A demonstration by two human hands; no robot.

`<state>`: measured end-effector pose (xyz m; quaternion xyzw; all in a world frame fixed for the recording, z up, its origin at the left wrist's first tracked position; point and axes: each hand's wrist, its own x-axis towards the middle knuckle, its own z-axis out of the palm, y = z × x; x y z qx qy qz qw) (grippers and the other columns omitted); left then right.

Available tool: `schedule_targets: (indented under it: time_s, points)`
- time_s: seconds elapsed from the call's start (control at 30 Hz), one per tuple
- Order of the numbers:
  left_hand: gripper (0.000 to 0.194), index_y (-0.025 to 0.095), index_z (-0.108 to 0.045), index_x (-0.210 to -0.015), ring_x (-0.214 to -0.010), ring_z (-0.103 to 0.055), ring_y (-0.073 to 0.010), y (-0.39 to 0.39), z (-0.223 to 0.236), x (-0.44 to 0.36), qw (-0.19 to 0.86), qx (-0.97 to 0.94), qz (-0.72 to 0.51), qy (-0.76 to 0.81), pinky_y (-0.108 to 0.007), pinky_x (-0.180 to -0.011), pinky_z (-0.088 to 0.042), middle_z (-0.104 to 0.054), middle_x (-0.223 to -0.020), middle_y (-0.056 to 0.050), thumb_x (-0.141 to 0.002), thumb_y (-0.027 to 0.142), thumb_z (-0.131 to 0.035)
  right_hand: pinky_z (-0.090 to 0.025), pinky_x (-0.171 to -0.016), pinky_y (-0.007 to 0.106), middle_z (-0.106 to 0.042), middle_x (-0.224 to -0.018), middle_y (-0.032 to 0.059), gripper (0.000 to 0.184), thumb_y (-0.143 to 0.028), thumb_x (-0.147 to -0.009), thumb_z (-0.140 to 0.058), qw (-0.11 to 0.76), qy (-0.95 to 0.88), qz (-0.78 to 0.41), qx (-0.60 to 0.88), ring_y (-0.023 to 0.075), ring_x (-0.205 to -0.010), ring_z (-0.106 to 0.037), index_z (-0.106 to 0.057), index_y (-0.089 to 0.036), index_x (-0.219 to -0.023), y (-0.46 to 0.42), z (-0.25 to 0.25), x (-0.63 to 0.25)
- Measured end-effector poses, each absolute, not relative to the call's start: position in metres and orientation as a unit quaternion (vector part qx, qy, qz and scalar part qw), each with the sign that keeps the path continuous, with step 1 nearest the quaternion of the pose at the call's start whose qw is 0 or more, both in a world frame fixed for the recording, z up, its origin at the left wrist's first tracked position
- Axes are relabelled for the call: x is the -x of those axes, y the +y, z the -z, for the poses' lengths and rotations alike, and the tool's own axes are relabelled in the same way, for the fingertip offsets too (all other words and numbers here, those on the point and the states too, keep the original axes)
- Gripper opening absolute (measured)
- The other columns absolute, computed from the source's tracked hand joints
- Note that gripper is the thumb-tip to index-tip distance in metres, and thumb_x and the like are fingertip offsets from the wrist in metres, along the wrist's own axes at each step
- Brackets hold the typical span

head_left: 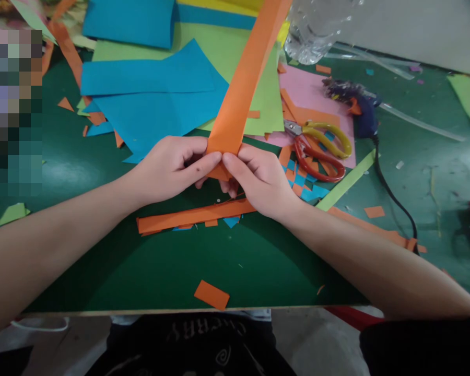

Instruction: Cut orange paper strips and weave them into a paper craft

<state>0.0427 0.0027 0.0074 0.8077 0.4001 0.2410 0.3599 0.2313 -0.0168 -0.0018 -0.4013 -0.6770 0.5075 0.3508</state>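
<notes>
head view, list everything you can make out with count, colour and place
Held strip: one, orange, between both hands
Loose strip: at least one, orange, below the hands
Paper sheets: several, blue, light green, yellow and pink, beyond the hands
Woven paper: one, orange and blue, beside right hand
Narrow strip: one, light green, right of woven paper
Scissors: one, red and yellow handles, on paper
Glue gun: one, dark blue, right of scissors
Glue sticks: at least two, translucent, around glue gun
Plastic item: one, clear, top
Paper scraps: many, mixed colours, scattered
Table: one, green, under the papers
Garment: one, black, lettered, bottom
Left hand: one, bare, on held strip
Right hand: one, bare, on held strip
</notes>
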Motion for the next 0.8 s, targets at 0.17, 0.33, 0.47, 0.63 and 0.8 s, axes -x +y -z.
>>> schedule_targets:
  time_s: [0.17,0.33,0.47,0.63,0.8]
  points:
    - [0.034,0.018,-0.064,-0.080,-0.048,-0.051,-0.0115,0.0028,-0.0076,-0.0425,0.368,-0.803,-0.236,0.405,-0.024,-0.048,-0.033,-0.059,-0.057,0.001,-0.097,0.039,-0.043,-0.044,-0.047,0.020,-0.057,-0.059,-0.0045,0.027,-0.032,-0.100,-0.046,0.346,-0.680,-0.504,0.404,0.0069,-0.047,-0.053,-0.052,-0.020,-0.076,-0.0170,0.0017,-0.2315]
    - [0.033,0.018,-0.063,-0.080,-0.048,-0.051,-0.0114,0.0034,-0.0074,-0.0426,0.369,-0.805,-0.240,0.398,-0.024,-0.048,-0.034,-0.058,-0.057,0.002,-0.097,0.038,-0.043,-0.044,-0.047,0.020,-0.058,-0.060,-0.0039,0.027,-0.032,-0.101,-0.045,0.348,-0.678,-0.506,0.403,0.0073,-0.048,-0.053,-0.053,-0.019,-0.078,-0.0179,0.0029,-0.2316]
    - [0.032,0.018,-0.063,-0.080,-0.048,-0.051,-0.0113,0.0033,-0.0069,-0.0424,0.367,-0.806,-0.243,0.395,-0.024,-0.048,-0.034,-0.059,-0.057,0.001,-0.097,0.036,-0.043,-0.043,-0.047,0.020,-0.058,-0.059,-0.0043,0.029,-0.034,-0.100,-0.047,0.350,-0.677,-0.505,0.404,0.0068,-0.046,-0.052,-0.053,-0.019,-0.076,-0.0177,0.0023,-0.2312]
    - [0.033,0.018,-0.064,-0.081,-0.049,-0.052,-0.0113,0.0029,-0.0074,-0.0425,0.372,-0.803,-0.245,0.396,-0.024,-0.049,-0.035,-0.059,-0.058,0.002,-0.098,0.038,-0.043,-0.044,-0.047,0.020,-0.058,-0.059,-0.0045,0.028,-0.035,-0.100,-0.047,0.348,-0.675,-0.509,0.406,0.0067,-0.047,-0.053,-0.053,-0.019,-0.077,-0.0176,0.0030,-0.2308]
    - [0.035,0.019,-0.063,-0.079,-0.050,-0.054,-0.0111,0.0028,-0.0084,-0.0431,0.381,-0.802,-0.252,0.385,-0.023,-0.051,-0.038,-0.059,-0.058,0.002,-0.099,0.036,-0.041,-0.044,-0.048,0.018,-0.058,-0.060,-0.0047,0.025,-0.033,-0.099,-0.049,0.351,-0.672,-0.516,0.398,0.0063,-0.049,-0.054,-0.054,-0.019,-0.080,-0.0181,0.0031,-0.2306]
